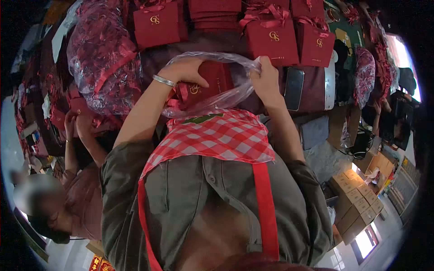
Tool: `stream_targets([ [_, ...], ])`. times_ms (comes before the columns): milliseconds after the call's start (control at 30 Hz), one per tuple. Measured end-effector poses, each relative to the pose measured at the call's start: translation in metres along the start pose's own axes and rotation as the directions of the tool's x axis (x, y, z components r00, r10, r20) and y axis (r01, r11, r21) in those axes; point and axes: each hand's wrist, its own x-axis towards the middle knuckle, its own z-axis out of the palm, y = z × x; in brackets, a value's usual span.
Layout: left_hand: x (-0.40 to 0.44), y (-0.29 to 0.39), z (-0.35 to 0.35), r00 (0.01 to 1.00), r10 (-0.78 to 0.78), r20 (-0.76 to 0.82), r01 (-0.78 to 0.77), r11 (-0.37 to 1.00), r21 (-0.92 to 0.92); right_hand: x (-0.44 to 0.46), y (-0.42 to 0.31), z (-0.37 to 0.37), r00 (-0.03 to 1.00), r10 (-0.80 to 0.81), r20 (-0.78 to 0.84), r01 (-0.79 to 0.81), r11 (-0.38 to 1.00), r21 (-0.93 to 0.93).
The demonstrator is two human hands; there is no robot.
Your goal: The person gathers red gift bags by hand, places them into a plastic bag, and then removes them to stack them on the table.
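A clear plastic bag (pixel 235 95) lies in front of me with its mouth spread wide, and dark red paper gift bags (pixel 216 80) with gold lettering sit inside it. My right hand (pixel 266 80) is closed on the right side of the plastic rim. My left hand (pixel 184 71), with a silver bracelet at the wrist, is at the left of the mouth over the gift bags. Its thumb is stretched away from the fingers, whose tips are partly hidden. A red ribbon handle shows below that hand.
Red gift bags (pixel 271 43) with ribbon handles stand along the far side. A large filled plastic bag (pixel 97 58) is at left. A phone (pixel 294 89) lies right of my hands. A co-worker's hands (pixel 77 124) are at far left. Cardboard boxes (pixel 357 198) are stacked lower right.
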Motion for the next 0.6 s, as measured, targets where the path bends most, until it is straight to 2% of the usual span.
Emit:
stream_targets([
  [33, -0.002, 0.000, 0.000, 0.999, 0.014, -0.031, -0.014, 1.000, -0.004, -0.003, -0.011, -0.007, 0.996, -0.068, -0.051, 0.069, 0.998, 0.010],
  [67, 0.002, -0.014, 0.013, 0.970, 0.147, -0.194, -0.130, 0.987, 0.098, -0.005, -0.013, -0.009, 0.996, -0.070, -0.051, 0.071, 0.997, 0.010],
  [100, -0.001, -0.010, 0.012, 0.970, 0.145, -0.196, -0.128, 0.987, 0.097, -0.006, -0.013, -0.011, 0.987, -0.126, -0.101, 0.128, 0.991, 0.024],
  [167, -0.010, -0.001, 0.009, 0.988, 0.021, -0.155, -0.006, 0.995, 0.101, -0.006, -0.005, -0.011, 0.956, -0.234, -0.177, 0.239, 0.971, 0.008],
  [267, -0.019, 0.001, 0.012, 0.966, 0.067, -0.248, -0.054, 0.997, 0.061, -0.017, -0.022, -0.020, 0.942, -0.271, -0.198, 0.287, 0.956, 0.054],
  [300, -0.026, 0.015, 0.002, 0.987, -0.058, -0.153, 0.069, 0.995, 0.067, -0.020, -0.029, -0.023, 0.942, -0.272, -0.194, 0.288, 0.956, 0.057],
  [367, -0.019, 0.010, 0.008, 0.983, -0.056, -0.177, 0.078, 0.989, 0.122, -0.026, -0.039, -0.027, 0.892, -0.399, -0.213, 0.421, 0.905, 0.069],
  [400, -0.020, 0.015, 0.006, 0.978, -0.049, -0.201, 0.086, 0.980, 0.180, -0.028, -0.039, -0.029, 0.891, -0.401, -0.212, 0.423, 0.903, 0.069],
  [467, -0.030, 0.027, 0.002, 0.979, -0.073, -0.192, 0.107, 0.979, 0.175, -0.030, -0.036, -0.035, 0.937, -0.320, -0.140, 0.331, 0.942, 0.062],
  [500, -0.032, 0.028, 0.002, 0.978, -0.036, -0.204, 0.068, 0.986, 0.154, -0.031, -0.035, -0.039, 0.936, -0.322, -0.140, 0.333, 0.941, 0.061],
  [600, -0.033, 0.026, 0.005, 0.974, 0.031, -0.226, 0.001, 0.990, 0.139, -0.032, -0.039, -0.055, 0.975, -0.224, 0.011, 0.223, 0.975, 0.021],
])
